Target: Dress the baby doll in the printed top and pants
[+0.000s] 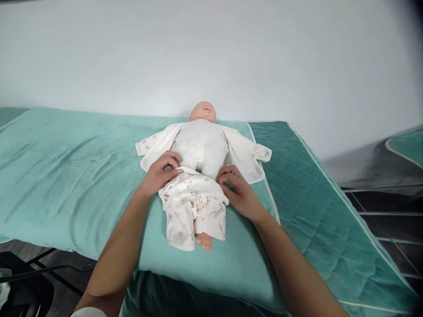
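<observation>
A baby doll lies on its back, its head toward the wall. Its white torso is bare between the spread sides of a white patterned jacket, and the sleeves stretch out to both sides. White baby pants with small prints cover the legs up to the lower belly; one foot pokes out of a leg opening. My left hand pinches the waistband at its left side. At the right side of the waistband, my right hand has its fingers curled closed on the fabric.
A light green blanket covers the bed under the doll. Darker quilted green cloth extends to the right. Behind stands a white wall. A black chair-like object and a cable are at lower left.
</observation>
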Motion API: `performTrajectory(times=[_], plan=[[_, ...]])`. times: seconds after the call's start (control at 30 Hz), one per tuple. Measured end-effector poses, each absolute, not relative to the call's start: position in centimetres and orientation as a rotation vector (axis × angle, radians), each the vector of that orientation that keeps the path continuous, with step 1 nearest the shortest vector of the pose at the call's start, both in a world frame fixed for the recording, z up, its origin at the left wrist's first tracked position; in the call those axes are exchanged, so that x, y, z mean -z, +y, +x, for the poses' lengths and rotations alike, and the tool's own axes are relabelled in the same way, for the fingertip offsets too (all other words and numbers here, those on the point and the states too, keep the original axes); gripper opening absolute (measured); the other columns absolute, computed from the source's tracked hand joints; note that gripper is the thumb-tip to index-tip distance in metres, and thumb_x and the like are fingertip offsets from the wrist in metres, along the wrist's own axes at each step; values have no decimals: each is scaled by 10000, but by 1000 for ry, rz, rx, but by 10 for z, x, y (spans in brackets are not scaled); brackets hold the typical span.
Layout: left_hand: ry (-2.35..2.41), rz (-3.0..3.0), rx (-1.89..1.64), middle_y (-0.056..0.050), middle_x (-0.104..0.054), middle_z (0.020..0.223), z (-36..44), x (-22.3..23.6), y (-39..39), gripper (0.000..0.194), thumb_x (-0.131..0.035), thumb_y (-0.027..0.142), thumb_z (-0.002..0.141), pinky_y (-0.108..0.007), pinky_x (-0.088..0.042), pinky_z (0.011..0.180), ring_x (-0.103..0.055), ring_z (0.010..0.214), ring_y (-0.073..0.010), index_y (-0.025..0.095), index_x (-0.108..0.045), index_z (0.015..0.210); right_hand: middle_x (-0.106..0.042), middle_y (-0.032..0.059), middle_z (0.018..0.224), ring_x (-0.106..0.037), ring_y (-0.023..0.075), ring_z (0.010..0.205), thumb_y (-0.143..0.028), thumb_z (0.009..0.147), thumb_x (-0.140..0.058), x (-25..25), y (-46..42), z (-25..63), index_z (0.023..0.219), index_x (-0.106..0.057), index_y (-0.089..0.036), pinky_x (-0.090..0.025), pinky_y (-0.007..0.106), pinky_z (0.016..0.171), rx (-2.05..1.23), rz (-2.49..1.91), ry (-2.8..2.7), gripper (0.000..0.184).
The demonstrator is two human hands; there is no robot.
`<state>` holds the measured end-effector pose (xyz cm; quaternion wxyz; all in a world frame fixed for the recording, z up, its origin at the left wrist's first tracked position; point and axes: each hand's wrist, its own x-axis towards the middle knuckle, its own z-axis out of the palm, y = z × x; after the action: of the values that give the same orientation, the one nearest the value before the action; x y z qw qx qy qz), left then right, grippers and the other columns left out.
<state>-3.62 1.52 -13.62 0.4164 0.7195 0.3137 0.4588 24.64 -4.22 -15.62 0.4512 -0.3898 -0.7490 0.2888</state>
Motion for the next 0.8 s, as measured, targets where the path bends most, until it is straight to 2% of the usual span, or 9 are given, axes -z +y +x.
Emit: performTrajectory(times=[0.07, 0.13, 0.23, 0.33, 0.43, 0.53, 0.67, 0.8], plan=[[841, 1831, -1258, -89, -615, 1201, -31, 140, 18, 187, -759, 334, 863, -399, -407, 1063, -566, 1195, -219, 203, -636, 810, -540, 50, 1035, -539, 201, 976, -262, 1005, -567, 157, -40, 245, 867, -581, -239, -426, 367, 873, -734, -968, -1774, 140], [858, 1828, -1313, -89, -623, 1221, -25, 142, 19, 189, -751, 342, 870, -412, -390, 1092, -558, 1227, -224, 207, -632, 811, -545, 47, 1022, -540, 199, 961, -263, 998, -576, 156, -39, 243, 857, -588, -238, -422, 362, 855, -753, -975, -1737, 144], [846, 1791, -1303, -83, -650, 1151, -19, 142, 18, 193, -714, 361, 898, -378, -446, 984, -597, 1118, -211, 209, -622, 822, -514, 57, 1069, -529, 207, 992, -274, 958, -638, 153, -38, 241, 927, -642, -248, -427, 355, 835, -777, -1001, -1794, 41], [842, 1751, -1277, -62, -669, 1067, -15, 142, 16, 199, -692, 376, 911, -333, -461, 852, -610, 975, -185, 211, -606, 840, -479, 62, 1072, -504, 214, 1004, -321, 918, -699, 147, -35, 237, 932, -648, -243, -431, 346, 811, -773, -997, -1862, 94], [888, 1672, -1280, -36, -667, 992, -13, 142, 15, 216, -686, 388, 910, -312, -455, 809, -598, 893, -164, 211, -583, 843, -482, 47, 961, -488, 191, 886, -393, 950, -662, 141, -29, 234, 773, -576, -217, -408, 334, 747, -787, -979, -1848, 264], [986, 1598, -1293, -16, -646, 928, -11, 144, 16, 228, -691, 406, 898, -294, -443, 771, -567, 834, -149, 211, -585, 846, -506, 29, 873, -470, 169, 786, -449, 965, -628, 137, -20, 232, 720, -513, -212, -378, 321, 686, -833, -1010, -1759, 360], [1040, 1541, -1307, 11, -580, 807, -12, 147, 20, 254, -696, 437, 887, -272, -399, 698, -502, 741, -132, 216, -576, 853, -488, -15, 715, -417, 147, 672, -495, 896, -675, 131, -2, 236, 751, -526, -218, -336, 298, 618, -853, -1216, -1555, 346], [1041, 1428, -1330, 28, -531, 749, -14, 149, 25, 270, -711, 442, 877, -252, -354, 646, -455, 688, -117, 218, -560, 856, -501, -20, 672, -440, 151, 648, -449, 853, -674, 127, 22, 239, 750, -565, -222, -352, 310, 638, -642, -1365, -1430, 272]])
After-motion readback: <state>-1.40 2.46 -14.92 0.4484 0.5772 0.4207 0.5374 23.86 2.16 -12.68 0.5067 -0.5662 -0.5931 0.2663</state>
